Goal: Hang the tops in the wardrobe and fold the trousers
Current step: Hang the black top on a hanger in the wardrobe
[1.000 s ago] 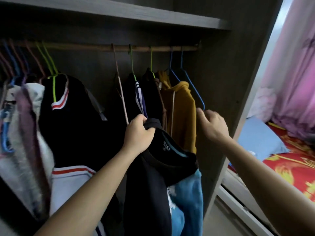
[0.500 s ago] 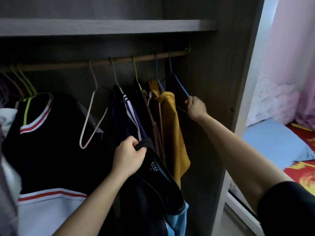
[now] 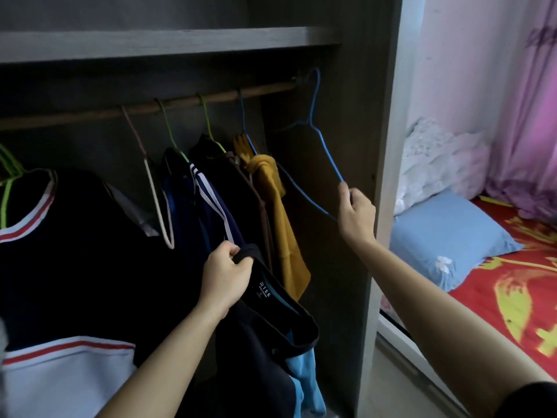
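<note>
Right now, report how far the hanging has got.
Done: several tops, including a mustard top, already hang on the rail. In hand: the left hand grips the collar of a black top, not yet on a hanger; the right hand holds an empty blue hanger, its hook up near the rail's end. Left: slip that top onto the hanger and hang it. No trousers are in view.

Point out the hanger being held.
The empty blue hanger farthest right; the right hand grips its corner. The others hang untouched on the rail.
</note>
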The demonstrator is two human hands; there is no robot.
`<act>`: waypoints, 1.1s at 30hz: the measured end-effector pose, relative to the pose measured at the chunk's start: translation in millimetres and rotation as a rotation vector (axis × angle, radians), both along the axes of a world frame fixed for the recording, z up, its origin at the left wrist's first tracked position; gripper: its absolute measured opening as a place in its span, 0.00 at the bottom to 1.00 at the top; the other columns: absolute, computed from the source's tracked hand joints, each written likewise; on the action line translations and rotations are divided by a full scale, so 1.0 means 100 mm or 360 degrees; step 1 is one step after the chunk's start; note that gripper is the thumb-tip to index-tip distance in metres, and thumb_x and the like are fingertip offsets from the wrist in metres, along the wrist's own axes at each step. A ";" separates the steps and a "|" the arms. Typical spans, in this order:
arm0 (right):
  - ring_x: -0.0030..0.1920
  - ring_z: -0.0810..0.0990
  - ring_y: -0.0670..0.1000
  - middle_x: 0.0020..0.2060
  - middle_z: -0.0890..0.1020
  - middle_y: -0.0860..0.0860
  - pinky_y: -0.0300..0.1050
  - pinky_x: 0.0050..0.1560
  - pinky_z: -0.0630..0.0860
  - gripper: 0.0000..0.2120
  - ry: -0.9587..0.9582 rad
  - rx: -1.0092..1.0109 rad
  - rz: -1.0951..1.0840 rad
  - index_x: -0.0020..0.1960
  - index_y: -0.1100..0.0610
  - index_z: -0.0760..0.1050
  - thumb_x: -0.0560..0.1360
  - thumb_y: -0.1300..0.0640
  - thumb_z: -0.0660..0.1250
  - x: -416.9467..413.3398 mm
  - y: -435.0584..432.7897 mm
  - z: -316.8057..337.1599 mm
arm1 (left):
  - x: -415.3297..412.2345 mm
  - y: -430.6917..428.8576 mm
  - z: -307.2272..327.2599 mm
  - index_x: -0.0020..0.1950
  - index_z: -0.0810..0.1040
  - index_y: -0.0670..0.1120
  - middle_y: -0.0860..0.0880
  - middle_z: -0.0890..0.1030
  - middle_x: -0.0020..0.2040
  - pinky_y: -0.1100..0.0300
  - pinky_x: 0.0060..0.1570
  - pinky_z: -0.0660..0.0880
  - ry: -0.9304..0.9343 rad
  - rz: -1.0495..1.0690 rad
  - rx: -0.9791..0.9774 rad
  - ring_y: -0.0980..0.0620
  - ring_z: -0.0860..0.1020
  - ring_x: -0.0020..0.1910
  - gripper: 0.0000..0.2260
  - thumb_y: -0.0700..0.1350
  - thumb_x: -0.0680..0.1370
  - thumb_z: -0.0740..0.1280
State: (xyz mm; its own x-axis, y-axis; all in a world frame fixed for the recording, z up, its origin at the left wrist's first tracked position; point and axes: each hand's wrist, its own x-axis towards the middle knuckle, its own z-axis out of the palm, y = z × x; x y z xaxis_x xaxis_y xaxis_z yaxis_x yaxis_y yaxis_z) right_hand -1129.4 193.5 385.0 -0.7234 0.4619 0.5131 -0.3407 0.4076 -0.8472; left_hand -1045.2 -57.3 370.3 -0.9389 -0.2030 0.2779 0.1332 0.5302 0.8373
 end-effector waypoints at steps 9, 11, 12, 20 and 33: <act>0.25 0.72 0.46 0.23 0.71 0.54 0.45 0.28 0.66 0.26 0.0008 -0.0031 -0.0364 0.29 0.58 0.68 0.82 0.45 0.60 1.53 0.00 -0.65 | 0.31 0.20 -0.16 0.53 0.74 0.39 0.47 0.76 0.43 0.48 0.38 0.77 -0.0222 -0.0347 0.0440 0.50 0.75 0.39 0.09 0.44 0.80 0.60; 0.24 0.75 0.51 0.22 0.71 0.52 0.49 0.27 0.69 0.26 0.0010 -0.0130 -0.0416 0.28 0.58 0.70 0.82 0.46 0.61 1.96 0.04 -0.76 | 0.41 0.27 -0.22 0.59 0.73 0.37 0.40 0.79 0.52 0.45 0.54 0.78 -0.0368 -0.0444 0.0571 0.41 0.78 0.52 0.13 0.44 0.80 0.59; 0.23 0.75 0.53 0.21 0.70 0.51 0.49 0.25 0.71 0.26 0.0021 -0.0214 -0.0412 0.27 0.57 0.70 0.82 0.47 0.62 2.19 0.06 -0.82 | 0.46 0.32 -0.26 0.63 0.72 0.37 0.38 0.78 0.58 0.44 0.60 0.76 -0.0446 -0.0490 0.0645 0.39 0.77 0.58 0.15 0.44 0.81 0.58; 0.21 0.66 0.49 0.22 0.60 0.51 0.57 0.35 0.77 0.29 -0.0374 -0.0604 0.0015 0.24 0.55 0.63 0.75 0.42 0.70 3.56 0.34 -1.15 | 1.00 0.86 -0.44 0.47 0.72 0.43 0.46 0.78 0.40 0.60 0.33 0.75 -0.0655 -0.0888 0.1049 0.50 0.76 0.35 0.04 0.42 0.80 0.61; 0.32 0.79 0.50 0.34 0.80 0.52 0.42 0.31 0.76 0.26 -0.0459 -0.0789 0.0410 0.59 0.47 0.82 0.69 0.31 0.70 4.30 1.14 -0.52 | 1.85 1.79 -0.44 0.49 0.73 0.45 0.39 0.81 0.46 0.41 0.53 0.77 -0.0413 -0.1258 -0.0089 0.37 0.80 0.49 0.05 0.39 0.75 0.62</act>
State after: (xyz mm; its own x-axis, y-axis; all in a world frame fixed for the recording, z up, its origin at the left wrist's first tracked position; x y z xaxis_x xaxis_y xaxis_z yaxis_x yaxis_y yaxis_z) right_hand -699.7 307.1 332.9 -0.9205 0.3875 0.0501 -0.1050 -0.1220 -0.9870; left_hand -860.1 121.4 326.6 -0.8346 0.5504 0.0235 0.2902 0.4030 0.8679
